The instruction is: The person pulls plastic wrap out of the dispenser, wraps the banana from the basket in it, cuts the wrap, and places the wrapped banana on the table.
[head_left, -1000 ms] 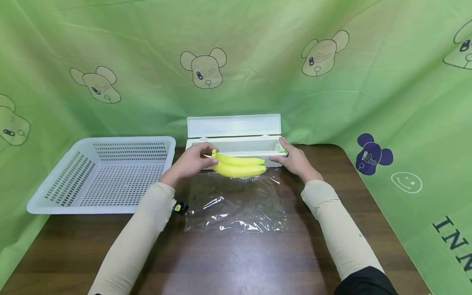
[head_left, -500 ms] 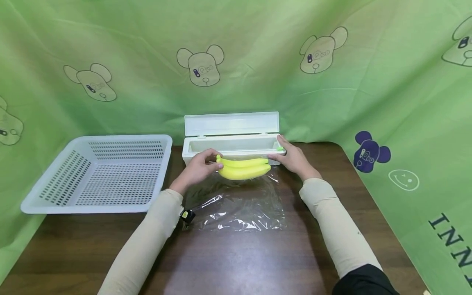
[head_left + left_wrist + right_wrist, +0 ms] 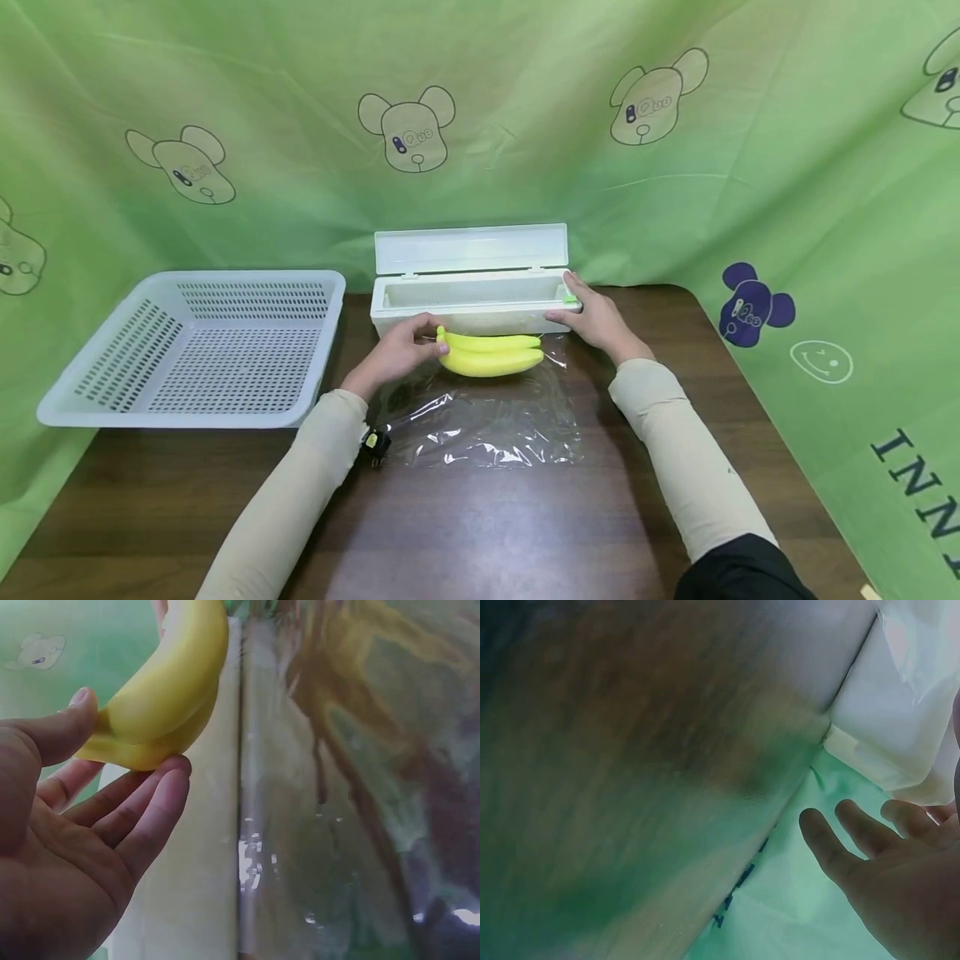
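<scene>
My left hand (image 3: 400, 350) pinches a bunch of two yellow bananas (image 3: 491, 363) at the stem end; in the left wrist view the thumb is above the bananas (image 3: 161, 694) and the fingers lie below. The bunch is over a sheet of clear cling film (image 3: 480, 425) spread on the table; whether it touches the film, I cannot tell. Behind it stands a white cling film dispenser (image 3: 465, 321), lid raised, a green slider at its right end. My right hand (image 3: 597, 321) holds that end, thumb at the front; in the right wrist view its other fingers stick out loosely.
To the left of the dispenser stands a white perforated basket (image 3: 168, 419). A green printed curtain (image 3: 510, 167) hangs behind the brown wooden table (image 3: 480, 542). The film stretches from the dispenser's front toward the person.
The left hand has brought the bananas away from the dispenser's front, lower and nearer to the person, over the film. The right hand stays at the dispenser's end.
</scene>
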A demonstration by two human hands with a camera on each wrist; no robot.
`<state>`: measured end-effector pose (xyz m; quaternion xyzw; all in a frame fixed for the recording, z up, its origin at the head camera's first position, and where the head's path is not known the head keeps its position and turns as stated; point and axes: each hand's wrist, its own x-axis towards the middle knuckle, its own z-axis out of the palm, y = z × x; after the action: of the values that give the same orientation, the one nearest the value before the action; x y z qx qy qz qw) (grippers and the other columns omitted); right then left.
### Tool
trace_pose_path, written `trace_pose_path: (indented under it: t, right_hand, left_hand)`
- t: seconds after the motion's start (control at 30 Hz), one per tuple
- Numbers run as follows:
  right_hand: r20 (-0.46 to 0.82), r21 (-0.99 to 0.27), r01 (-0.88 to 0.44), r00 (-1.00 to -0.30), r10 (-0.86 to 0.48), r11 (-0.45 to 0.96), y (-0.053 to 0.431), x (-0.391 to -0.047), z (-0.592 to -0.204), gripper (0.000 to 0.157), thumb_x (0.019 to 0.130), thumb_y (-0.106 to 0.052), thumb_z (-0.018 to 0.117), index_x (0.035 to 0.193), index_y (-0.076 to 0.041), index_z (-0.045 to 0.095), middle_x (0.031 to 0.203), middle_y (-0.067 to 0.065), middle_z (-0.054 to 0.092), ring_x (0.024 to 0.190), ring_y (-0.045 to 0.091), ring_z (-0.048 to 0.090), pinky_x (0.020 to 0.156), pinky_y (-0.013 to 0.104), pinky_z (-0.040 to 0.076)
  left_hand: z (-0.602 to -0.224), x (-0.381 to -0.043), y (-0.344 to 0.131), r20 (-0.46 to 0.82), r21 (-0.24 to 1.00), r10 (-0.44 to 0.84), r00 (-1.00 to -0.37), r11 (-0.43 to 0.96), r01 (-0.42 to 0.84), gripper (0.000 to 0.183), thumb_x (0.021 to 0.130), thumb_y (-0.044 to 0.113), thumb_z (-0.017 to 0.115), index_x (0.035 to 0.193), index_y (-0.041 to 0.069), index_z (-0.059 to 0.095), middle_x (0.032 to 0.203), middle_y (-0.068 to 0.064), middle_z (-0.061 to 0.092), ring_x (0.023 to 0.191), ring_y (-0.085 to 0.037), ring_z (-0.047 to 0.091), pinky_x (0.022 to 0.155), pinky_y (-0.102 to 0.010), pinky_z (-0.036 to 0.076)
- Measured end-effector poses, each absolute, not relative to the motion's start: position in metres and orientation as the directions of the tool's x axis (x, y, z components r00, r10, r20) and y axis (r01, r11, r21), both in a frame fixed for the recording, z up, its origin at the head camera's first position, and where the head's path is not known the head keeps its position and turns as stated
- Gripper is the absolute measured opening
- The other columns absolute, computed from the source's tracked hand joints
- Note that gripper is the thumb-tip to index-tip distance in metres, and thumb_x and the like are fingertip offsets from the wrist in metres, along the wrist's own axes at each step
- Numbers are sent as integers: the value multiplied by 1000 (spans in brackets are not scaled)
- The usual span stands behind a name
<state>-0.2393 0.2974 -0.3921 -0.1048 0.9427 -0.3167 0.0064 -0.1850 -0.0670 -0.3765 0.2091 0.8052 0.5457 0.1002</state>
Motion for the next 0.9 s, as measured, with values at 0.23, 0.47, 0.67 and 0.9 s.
trace_pose_path:
  t: [0.23,0.47,0.67,0.9]
  right_hand:
    - [48,-612,-183,-980,-195,769,296,-239,-392,100,90,-58,67,162,-14,14,166,14,15,150,38,14,119,51,16]
    - [41,-618,-179,-980,-195,765,296,-239,-392,100,90,-59,67,162,-14,13,166,17,14,150,39,13,119,52,15]
    - [28,-623,-169,-981,-194,764,293,-238,-392,101,90,-60,66,163,-16,11,166,16,13,151,39,11,119,53,14]
    - [-44,-680,-125,-976,-211,722,296,-238,-389,103,91,-60,66,163,-22,3,167,15,10,149,42,13,119,56,15]
  left_hand:
    - [-384,-179,-71,12,925,464,-886,332,186,34,91,1,72,122,-6,60,120,-19,62,114,-33,62,93,-38,53]
    - [-381,-166,-76,-29,926,481,-876,342,158,32,92,2,71,121,-4,59,119,-21,62,114,-36,62,87,-37,55]
    - [-385,-163,-79,-50,924,473,-880,356,139,31,93,4,71,121,-2,59,119,-18,64,117,-34,62,85,-36,56]
    - [-386,-161,-81,-47,907,477,-878,388,162,31,93,8,72,121,2,61,120,-15,65,115,-31,63,88,-37,55]
